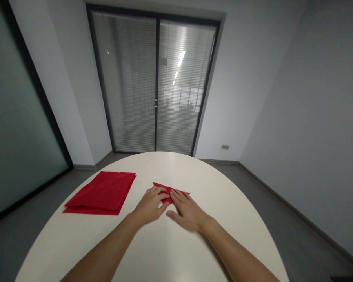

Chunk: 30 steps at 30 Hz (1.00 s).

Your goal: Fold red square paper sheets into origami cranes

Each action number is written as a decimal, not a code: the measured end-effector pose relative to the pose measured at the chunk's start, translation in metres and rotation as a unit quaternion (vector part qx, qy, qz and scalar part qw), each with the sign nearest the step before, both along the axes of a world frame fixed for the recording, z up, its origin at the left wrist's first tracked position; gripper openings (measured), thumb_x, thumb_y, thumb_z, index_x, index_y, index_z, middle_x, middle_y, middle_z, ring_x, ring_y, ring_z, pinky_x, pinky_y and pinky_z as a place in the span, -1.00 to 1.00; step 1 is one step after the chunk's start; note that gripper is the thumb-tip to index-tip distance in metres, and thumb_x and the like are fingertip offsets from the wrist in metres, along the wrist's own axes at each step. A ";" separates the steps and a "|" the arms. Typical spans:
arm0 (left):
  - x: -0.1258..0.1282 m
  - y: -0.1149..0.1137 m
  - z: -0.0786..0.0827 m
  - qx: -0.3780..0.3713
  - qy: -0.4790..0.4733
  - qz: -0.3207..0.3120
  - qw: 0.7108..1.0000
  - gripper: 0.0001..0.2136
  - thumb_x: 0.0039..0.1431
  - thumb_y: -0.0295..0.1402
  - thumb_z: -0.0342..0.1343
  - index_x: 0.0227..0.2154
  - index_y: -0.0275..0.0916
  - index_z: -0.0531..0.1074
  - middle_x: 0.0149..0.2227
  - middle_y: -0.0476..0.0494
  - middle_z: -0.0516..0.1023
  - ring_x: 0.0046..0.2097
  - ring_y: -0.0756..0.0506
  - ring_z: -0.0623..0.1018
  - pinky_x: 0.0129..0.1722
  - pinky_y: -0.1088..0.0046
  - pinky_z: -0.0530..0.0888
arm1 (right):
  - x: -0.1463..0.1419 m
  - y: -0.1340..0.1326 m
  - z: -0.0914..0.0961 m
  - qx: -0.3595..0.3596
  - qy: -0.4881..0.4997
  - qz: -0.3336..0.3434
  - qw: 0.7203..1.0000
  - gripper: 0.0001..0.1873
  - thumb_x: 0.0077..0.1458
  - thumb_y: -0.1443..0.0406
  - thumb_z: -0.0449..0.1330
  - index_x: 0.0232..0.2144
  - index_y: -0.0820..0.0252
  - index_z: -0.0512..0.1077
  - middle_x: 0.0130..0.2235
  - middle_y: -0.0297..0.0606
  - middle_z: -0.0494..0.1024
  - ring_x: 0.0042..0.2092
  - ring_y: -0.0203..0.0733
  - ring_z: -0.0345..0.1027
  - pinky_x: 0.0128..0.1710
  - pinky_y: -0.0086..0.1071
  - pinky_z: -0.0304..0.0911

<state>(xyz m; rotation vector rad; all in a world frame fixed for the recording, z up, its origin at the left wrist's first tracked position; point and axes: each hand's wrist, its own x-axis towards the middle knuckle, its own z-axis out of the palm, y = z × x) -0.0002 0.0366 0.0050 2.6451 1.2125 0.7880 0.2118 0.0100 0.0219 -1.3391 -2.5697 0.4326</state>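
A small folded piece of red paper [168, 188] lies on the round table under both my hands, its pointed corners showing past the fingers at the far side. My left hand [150, 204] rests on its left part, fingers slightly bent and spread, thumb apart. Across its right part lies my right hand [186, 210], fingers stretched out flat and thumb held away from them. The fingertips of the two hands nearly meet over the middle. Much of the paper is hidden beneath the fingers.
Larger red sheets [101, 192] lie stacked at the left of the white round table [147, 254], close to its edge. Beyond the table stand a dark-framed glass door with blinds [129, 86] and a wall socket [225, 147].
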 end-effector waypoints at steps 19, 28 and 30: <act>0.001 0.000 -0.014 -0.043 0.095 0.025 0.994 -0.53 0.37 -0.29 -0.12 0.28 -0.29 0.22 0.34 -0.33 0.21 0.38 -0.26 0.16 0.33 -0.02 0.11 | 0.014 0.010 -0.009 -0.014 0.005 -0.047 0.999 -0.07 0.26 -0.19 -0.09 0.40 0.35 -0.06 0.42 0.02 -0.07 0.44 0.08 -0.26 0.39 -0.02 -0.25; -0.001 -0.001 -0.013 -0.054 0.109 0.052 0.991 -0.49 0.35 -0.26 -0.11 0.32 -0.24 0.14 0.38 -0.31 0.14 0.39 -0.26 0.13 0.33 -0.04 0.07 | 0.011 0.006 0.000 0.007 -0.004 0.014 1.000 -0.21 0.30 -0.13 -0.09 0.40 0.14 -0.01 0.42 -0.10 -0.03 0.44 0.12 -0.28 0.38 0.12 -0.36; -0.001 -0.002 -0.011 -0.050 0.103 0.056 0.992 -0.50 0.34 -0.30 -0.10 0.30 -0.27 0.17 0.37 -0.31 0.17 0.38 -0.27 0.16 0.33 -0.04 0.08 | 0.010 0.006 0.000 0.004 -0.005 0.008 1.000 -0.20 0.28 -0.14 -0.06 0.39 0.14 0.01 0.41 -0.09 0.01 0.43 0.15 -0.21 0.37 0.14 -0.29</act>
